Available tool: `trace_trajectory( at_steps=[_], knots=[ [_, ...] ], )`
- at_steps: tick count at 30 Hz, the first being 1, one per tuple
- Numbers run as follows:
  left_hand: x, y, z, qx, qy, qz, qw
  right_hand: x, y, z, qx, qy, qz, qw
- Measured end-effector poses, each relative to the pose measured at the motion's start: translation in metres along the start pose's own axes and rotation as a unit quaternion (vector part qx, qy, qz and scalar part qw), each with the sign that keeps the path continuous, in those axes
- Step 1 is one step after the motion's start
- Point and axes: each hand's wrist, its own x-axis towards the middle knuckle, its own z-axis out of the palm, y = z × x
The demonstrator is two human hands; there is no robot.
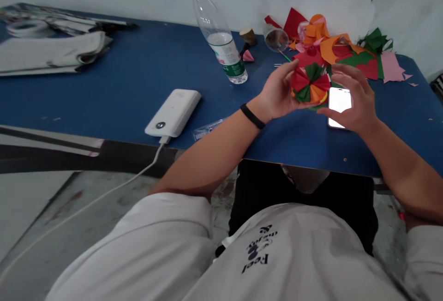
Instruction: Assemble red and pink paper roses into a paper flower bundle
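A folded paper flower in red, green and orange rests in my left hand, whose fingers and thumb hold its left side and underside. Just right of the flower, my right hand is raised with its thumb and fingers spread, and nothing shows between them. Partly behind that hand lies a phone with a bright white screen. Colored paper scraps are heaped behind both hands, in red, orange, green and pink.
A water bottle with a green cap and a clear plastic cup are at the back. A white power bank with a cable lies near the front edge of the blue table. Newspapers lie at the left.
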Motion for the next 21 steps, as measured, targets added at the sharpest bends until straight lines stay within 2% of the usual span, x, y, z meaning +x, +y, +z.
trace_trajectory(
  at_steps=[2,5,6,8,9,11,12,13,16,18,21],
  knots=[
    [-0.003,0.014,0.000,-0.036,0.015,0.042,0.998,0.004,-0.003,-0.005,-0.008,0.002,0.026,1.000],
    [-0.013,0.043,-0.002,-0.096,0.080,0.063,0.990,0.010,-0.005,-0.011,-0.005,0.068,0.008,0.998],
    [-0.017,0.054,-0.004,-0.100,0.076,0.086,0.988,0.012,-0.005,-0.012,0.000,0.088,0.009,0.996],
    [-0.026,0.073,-0.013,-0.085,0.048,0.179,0.979,0.012,-0.001,-0.013,0.004,0.108,0.036,0.994],
    [-0.029,0.082,-0.020,-0.079,0.038,0.187,0.978,0.013,0.002,-0.013,0.000,0.100,0.066,0.993],
    [-0.032,0.096,-0.037,-0.088,0.062,0.235,0.966,0.014,0.009,-0.010,0.007,0.115,0.087,0.990],
    [-0.032,0.101,-0.047,-0.086,0.072,0.262,0.959,0.015,0.013,-0.008,0.011,0.107,0.096,0.990],
    [-0.031,0.105,-0.057,-0.088,0.077,0.259,0.959,0.018,0.017,-0.005,0.016,0.092,0.099,0.991],
    [-0.027,0.114,-0.080,-0.079,0.050,0.295,0.951,0.032,0.028,0.009,0.032,0.008,0.090,0.995],
    [-0.027,0.115,-0.084,-0.066,0.017,0.315,0.947,0.046,0.037,0.026,0.042,-0.056,0.085,0.994],
    [-0.033,0.114,-0.072,-0.078,0.004,0.320,0.944,0.074,0.052,0.070,0.018,-0.145,0.112,0.983]
  ],
)
